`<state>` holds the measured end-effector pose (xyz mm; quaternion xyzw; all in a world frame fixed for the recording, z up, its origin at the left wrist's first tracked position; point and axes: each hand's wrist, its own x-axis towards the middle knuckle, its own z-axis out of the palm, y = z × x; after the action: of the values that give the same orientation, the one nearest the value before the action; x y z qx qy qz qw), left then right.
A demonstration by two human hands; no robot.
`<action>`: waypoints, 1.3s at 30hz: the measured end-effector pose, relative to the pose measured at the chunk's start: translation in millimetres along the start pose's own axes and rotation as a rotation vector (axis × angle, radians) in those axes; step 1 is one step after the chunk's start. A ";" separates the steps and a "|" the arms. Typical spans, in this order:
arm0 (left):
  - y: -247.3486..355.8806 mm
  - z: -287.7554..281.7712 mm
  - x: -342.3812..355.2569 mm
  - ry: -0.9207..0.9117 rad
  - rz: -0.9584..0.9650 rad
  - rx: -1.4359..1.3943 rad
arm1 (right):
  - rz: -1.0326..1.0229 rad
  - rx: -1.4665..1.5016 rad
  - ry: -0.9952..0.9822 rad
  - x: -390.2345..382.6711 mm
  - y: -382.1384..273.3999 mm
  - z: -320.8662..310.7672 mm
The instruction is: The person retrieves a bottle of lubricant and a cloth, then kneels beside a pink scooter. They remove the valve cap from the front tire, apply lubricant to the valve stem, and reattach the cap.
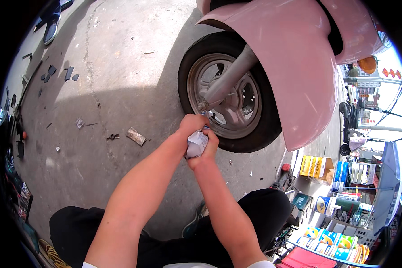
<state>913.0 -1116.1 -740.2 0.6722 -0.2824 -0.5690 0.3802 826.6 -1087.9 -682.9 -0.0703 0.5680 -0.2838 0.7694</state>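
Observation:
A pink scooter's front wheel (186, 82), with black tyre and silver rim, stands in front of me, held by a silver fork leg (230, 79). Just below the axle end (203, 106), my two hands are closed together. My left hand (193, 124) is in a fist on the upper side; its fingers face away, so its hold is hidden. Crumpled white material (196, 144), paper or thin plastic, bulges between the hands. The fingers of my right hand (210, 145) wrap round it. Something small and shiny shows past my left knuckles, partly hidden.
The pink fender (295, 67) overhangs the wheel. On the concrete floor lie a dirty tube-shaped piece (136, 136), a small dark metal part (113, 136) and several black fragments (69, 73). Boxes (316, 166) and stacked containers (328, 236) stand at right. Someone's shoe (50, 32) is at upper left.

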 end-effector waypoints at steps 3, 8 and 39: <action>-2.1 2.7 3.4 0.002 -0.023 -0.036 | -0.001 0.007 -0.003 -0.3 -0.3 0.1; 8.8 4.2 -2.7 0.006 -0.146 -0.182 | -0.016 0.020 -0.014 1.6 -1.9 -3.0; 17.7 6.8 -10.8 0.063 -0.224 -0.292 | -0.081 0.028 -0.014 11.4 3.5 -6.8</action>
<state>905.2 -1118.3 -720.0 0.6546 -0.1083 -0.6213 0.4168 823.8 -1089.4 -696.3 -0.0845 0.5551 -0.3223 0.7621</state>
